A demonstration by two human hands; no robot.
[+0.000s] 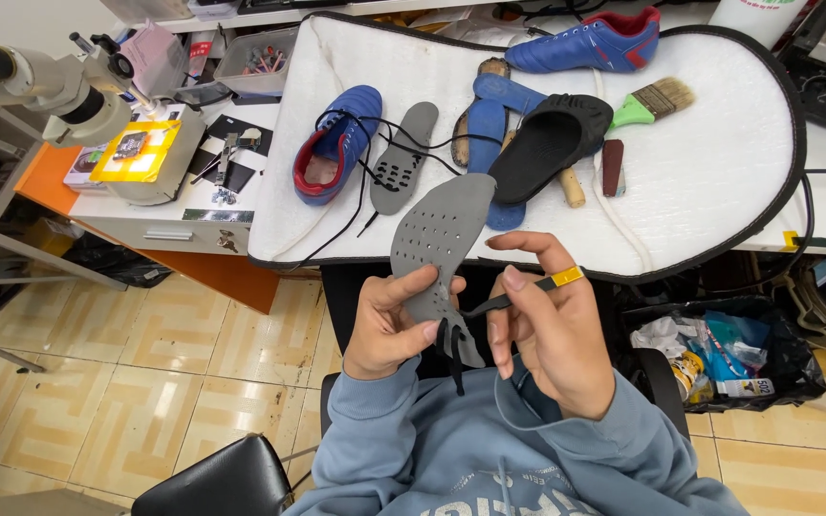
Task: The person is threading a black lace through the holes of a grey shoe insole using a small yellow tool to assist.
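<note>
The left hand (389, 330) holds a gray perforated insole (440, 250) by its narrow lower end, thumb across the front and fingers behind, so its grip is pinching the insole. The insole rises toward 12 o'clock, its wide end overlapping the near edge of the white padded tabletop (719, 182). Its lower tip is hidden behind the fingers, and something dark and stringy hangs there; whether it is a lace or torn lining is hard to make out.

The right hand (549, 334) sits just beside it at 3 o'clock, its grip pinching a thin dark tool with a yellow end (528, 291). The tool's tip meets the insole near the left thumb, but the exact contact is covered by fingers.

On the tabletop, at 11 o'clock from the hands, lies a blue shoe with red lining (336, 143), its black lace trailing over the edge. Beside it rests a second gray insole (403, 158). At 12 o'clock lies a black sole (552, 143) over blue pieces that are partly hidden. A second blue shoe (590, 43) lies at the far edge, and a green-handled brush (657, 100) at 1 o'clock. A microscope (40, 91) at 10 o'clock is cut off by the frame.
</note>
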